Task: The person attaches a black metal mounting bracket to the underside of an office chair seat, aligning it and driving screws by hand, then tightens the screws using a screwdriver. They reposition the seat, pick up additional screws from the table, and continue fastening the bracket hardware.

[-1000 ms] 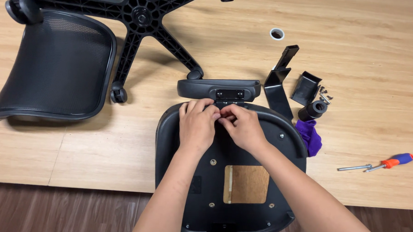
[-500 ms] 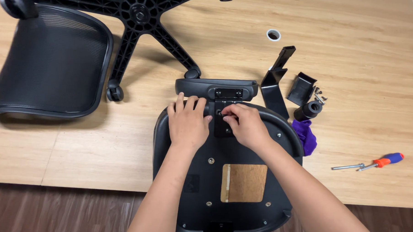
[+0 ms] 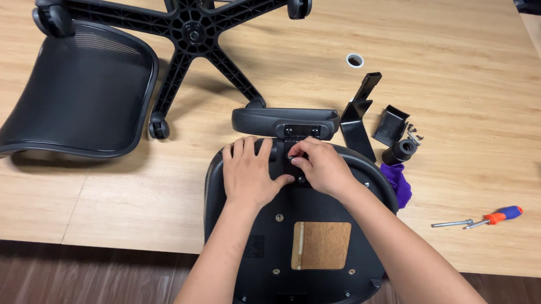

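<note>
An upturned black chair seat (image 3: 323,282) lies at the near edge of the wooden table (image 3: 459,73), its underside up, with a brown square patch in the middle. A black armrest (image 3: 263,119) rests against its far rim, with a bracket that reaches onto the seat. My left hand (image 3: 247,174) lies flat on the seat beside that bracket, fingers spread. My right hand (image 3: 322,168) pinches something small, seemingly a screw, at the bracket; my fingers hide it.
A black mesh backrest (image 3: 70,93) and a five-star wheeled base (image 3: 188,35) lie far left. Right of the seat are an L-shaped bracket (image 3: 356,122), a small black part (image 3: 391,125), loose screws (image 3: 412,134), a black cylinder (image 3: 400,150), purple cloth (image 3: 398,183) and an orange-and-blue screwdriver (image 3: 500,216).
My hands were pinched together over the bracket. The left one has since opened and flattened on the seat, while the right keeps its fingertips at the bracket.
</note>
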